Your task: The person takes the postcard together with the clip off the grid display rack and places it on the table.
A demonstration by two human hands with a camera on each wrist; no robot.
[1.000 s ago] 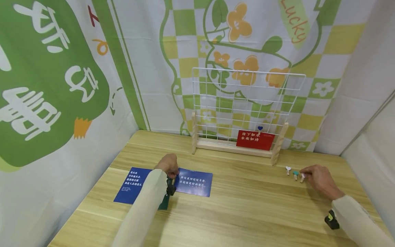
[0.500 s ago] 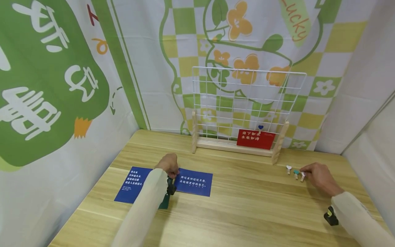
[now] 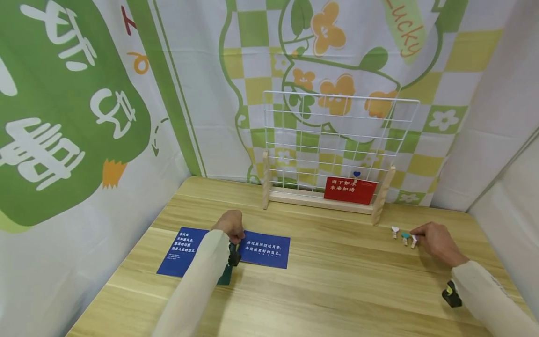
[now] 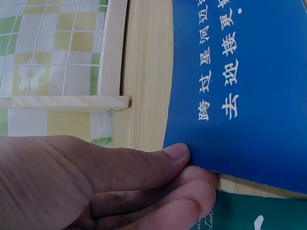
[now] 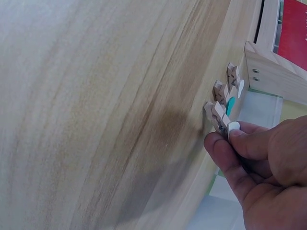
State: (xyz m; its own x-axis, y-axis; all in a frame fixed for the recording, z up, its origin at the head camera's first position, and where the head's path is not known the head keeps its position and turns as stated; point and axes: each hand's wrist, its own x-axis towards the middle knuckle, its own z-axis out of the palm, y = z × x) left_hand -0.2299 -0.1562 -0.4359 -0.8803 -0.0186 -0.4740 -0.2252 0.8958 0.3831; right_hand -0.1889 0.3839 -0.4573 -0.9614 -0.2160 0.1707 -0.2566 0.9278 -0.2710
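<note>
My left hand (image 3: 229, 224) pinches the left edge of a blue card (image 3: 266, 249) with white lettering between thumb and curled fingers; the left wrist view has the thumb on top of its corner. A second blue card (image 3: 176, 252) lies to the left, partly behind the forearm, beside a mostly hidden green card (image 4: 240, 211). At the right, my right hand (image 3: 438, 242) pinches a small wooden clothespin (image 5: 217, 115) by its white heart-decorated end. Close beside it lie a clothespin with a teal heart (image 3: 405, 238) and one with a white heart (image 3: 395, 231).
Toward the back of the wooden table (image 3: 337, 290) stands a white wire grid rack (image 3: 332, 122) on wooden feet. A red card (image 3: 349, 191) hangs low on its right side under a clothespin with a blue heart (image 3: 356, 174). Printed curtains surround the table.
Almost nothing moves. Both hands keep their places, the left on the blue card and the right on the clothespin; the view shifts very slightly.
</note>
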